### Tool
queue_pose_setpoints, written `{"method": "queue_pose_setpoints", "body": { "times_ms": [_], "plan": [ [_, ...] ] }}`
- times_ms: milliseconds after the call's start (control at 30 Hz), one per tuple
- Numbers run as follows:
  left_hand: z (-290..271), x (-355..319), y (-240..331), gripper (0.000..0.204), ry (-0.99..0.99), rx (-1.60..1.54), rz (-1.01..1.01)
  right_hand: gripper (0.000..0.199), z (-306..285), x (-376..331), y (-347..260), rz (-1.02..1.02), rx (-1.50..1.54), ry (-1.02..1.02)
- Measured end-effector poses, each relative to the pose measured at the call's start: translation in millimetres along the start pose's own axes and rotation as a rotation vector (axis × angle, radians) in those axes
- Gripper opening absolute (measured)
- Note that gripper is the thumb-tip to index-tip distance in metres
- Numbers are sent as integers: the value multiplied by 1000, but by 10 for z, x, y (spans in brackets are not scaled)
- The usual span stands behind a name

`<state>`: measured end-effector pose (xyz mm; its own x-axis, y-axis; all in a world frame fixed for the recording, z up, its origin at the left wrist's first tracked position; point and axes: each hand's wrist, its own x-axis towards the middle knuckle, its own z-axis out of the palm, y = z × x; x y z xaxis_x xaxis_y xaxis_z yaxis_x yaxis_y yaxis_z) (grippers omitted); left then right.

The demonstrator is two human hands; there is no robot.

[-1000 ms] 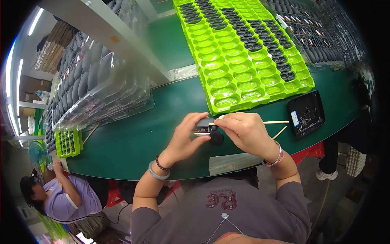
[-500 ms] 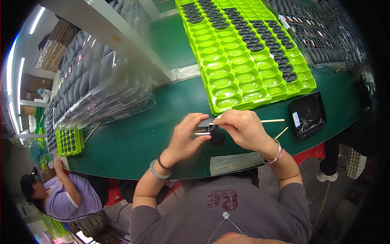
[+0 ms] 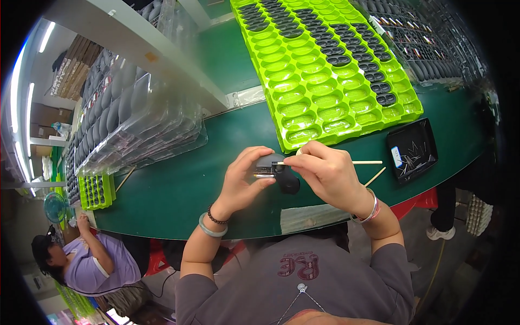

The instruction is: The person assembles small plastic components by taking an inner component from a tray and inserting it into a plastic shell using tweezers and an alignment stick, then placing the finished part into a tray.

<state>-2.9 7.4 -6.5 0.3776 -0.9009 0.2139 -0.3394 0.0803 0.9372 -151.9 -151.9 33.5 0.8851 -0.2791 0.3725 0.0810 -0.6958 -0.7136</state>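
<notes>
My left hand [image 3: 234, 179] grips a small dark grey rounded case [image 3: 267, 161] between thumb and fingers above the green table. The case stands opened, with a silvery strip along its inside, and a black rounded part [image 3: 288, 183] hangs from its right side. In my right hand [image 3: 327, 172] a thin pale wooden stick [image 3: 368, 162] is pinched. Its tip reaches the open case beside the joint, and its other end sticks out to the right past my hand. What the tip touches is too small to tell.
A bright green tray [image 3: 287, 97] with several black oval parts lies ahead. At right stand a black box [image 3: 398, 135] of thin metal pins and another stick [image 3: 375, 176]. Clear trays of grey shells [image 3: 162, 130] are stacked left, under a metal beam [image 3: 162, 46]. Another person [image 3: 100, 260] sits far left.
The case has turned slightly in my left hand, and the black part hangs a little lower. My right hand has shifted slightly right with the stick.
</notes>
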Motion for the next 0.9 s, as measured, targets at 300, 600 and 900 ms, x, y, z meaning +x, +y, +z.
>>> {"method": "queue_pose_setpoints", "body": {
  "times_ms": [300,600,900],
  "plan": [
    [16,9,26,51,-8,82,26,20,14,1,-17,-73,-98,35],
    [7,7,42,51,1,152,59,19,12,-8,-13,-58,-106,-5],
    [6,-21,31,50,-66,128,24,12,78,2,9,-94,-107,18]
  ]
}}
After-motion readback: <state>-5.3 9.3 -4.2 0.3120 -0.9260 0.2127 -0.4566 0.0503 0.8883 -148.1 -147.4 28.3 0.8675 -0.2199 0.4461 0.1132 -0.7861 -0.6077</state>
